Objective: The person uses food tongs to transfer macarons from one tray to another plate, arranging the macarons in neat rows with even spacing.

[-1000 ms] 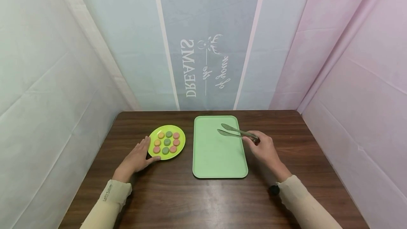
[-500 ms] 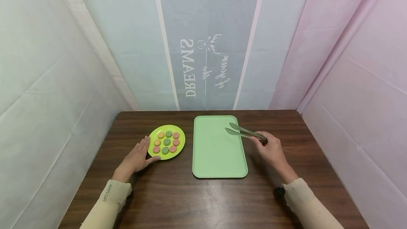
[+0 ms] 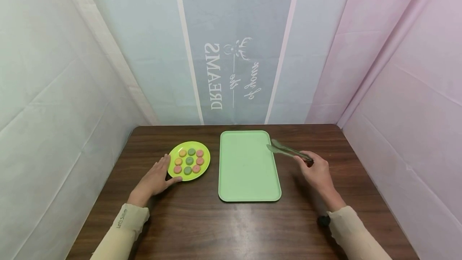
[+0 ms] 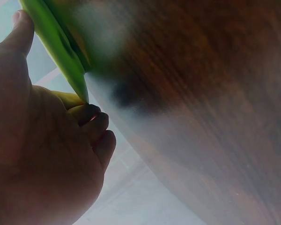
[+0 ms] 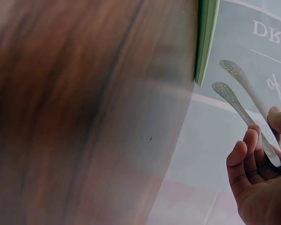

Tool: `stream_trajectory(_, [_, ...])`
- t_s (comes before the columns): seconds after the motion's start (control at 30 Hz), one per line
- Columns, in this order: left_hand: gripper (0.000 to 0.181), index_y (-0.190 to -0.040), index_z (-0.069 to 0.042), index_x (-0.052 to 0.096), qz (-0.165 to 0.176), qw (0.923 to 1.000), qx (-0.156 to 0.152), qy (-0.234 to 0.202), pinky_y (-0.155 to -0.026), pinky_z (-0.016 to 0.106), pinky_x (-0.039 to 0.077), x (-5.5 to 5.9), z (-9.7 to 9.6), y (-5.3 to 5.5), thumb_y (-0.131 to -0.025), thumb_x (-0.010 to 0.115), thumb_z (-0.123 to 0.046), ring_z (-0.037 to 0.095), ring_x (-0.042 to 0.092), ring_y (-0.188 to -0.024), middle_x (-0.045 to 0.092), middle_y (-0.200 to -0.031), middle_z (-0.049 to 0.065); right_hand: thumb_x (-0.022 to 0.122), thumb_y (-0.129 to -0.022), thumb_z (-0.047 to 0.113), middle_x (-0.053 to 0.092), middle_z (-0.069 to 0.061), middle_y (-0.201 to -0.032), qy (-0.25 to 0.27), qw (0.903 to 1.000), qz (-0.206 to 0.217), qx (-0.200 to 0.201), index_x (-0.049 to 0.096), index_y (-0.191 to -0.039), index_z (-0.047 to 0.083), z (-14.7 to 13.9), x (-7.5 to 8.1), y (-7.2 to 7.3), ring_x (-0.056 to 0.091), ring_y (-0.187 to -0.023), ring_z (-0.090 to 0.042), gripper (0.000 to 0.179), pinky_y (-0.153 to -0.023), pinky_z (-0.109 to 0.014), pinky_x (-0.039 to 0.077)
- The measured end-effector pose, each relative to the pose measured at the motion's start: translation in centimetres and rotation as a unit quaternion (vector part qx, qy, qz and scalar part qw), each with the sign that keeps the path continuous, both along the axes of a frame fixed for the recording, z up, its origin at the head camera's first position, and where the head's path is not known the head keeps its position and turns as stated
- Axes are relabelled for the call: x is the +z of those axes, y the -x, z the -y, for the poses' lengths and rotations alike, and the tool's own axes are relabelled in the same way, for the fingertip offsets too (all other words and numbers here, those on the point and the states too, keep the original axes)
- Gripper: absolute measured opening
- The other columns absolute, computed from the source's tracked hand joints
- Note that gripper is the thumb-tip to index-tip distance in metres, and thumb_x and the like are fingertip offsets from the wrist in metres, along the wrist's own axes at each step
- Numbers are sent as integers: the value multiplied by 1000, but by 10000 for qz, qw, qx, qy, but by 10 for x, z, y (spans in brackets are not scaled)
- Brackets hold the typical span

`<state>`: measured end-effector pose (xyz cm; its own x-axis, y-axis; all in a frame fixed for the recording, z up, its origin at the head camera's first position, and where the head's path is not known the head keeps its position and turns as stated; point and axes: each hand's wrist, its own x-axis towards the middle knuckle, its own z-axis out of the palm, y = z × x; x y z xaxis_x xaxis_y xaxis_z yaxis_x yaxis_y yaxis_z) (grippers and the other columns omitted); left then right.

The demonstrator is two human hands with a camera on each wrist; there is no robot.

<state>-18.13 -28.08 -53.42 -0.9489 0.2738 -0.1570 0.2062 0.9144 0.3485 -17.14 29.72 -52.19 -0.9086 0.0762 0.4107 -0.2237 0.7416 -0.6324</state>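
Observation:
In the head view, my left hand (image 3: 153, 177) holds the edge of a lime-green plate (image 3: 203, 172), thumb on the near rim and fingers at the left side. Several small round macarons in yellow, green and pink lie on the plate, among them a green macaron (image 3: 189, 161). The left wrist view shows the fingers (image 4: 96, 124) bent by the plate's edge (image 4: 68, 58). My right hand (image 3: 317, 171) grips metal tongs (image 3: 288, 150) near their joined end, raised over the tray's right edge. Their perforated tips stand apart with nothing between them, as the right wrist view shows.
A pale green rectangular tray (image 3: 249, 167) lies flat on the dark wood table (image 3: 202, 228), right of the plate. A printed curtain (image 3: 234, 11) hangs behind the table's far edge, with pale fabric walls on both sides.
My right hand has moved to the right with the tongs, whose tips went from above the tray to its right edge. The left hand, plate and tray have stayed in place.

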Motion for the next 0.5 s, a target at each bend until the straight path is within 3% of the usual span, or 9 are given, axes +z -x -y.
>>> stream_trajectory(0.33, [111,-166,13,15,-34,10000,-34,40,-132,62,20,0,-1,-1,-102,66,-62,50,19,-161,15,-173,35,81,-100,21,73,-10,-86,-102,9996,31,-257,77,-118,-1,-13,-3,-7,55,-63,-11,29,-54,-21,45])
stream_trajectory(0.5, [112,-167,13,15,-33,10000,-9,29,-132,62,19,0,0,0,-102,66,-63,49,19,-161,15,-173,35,80,-101,22,78,-14,-92,-131,9987,151,-468,76,-120,-3,-17,-3,-9,64,-69,-13,32,-58,-21,52])
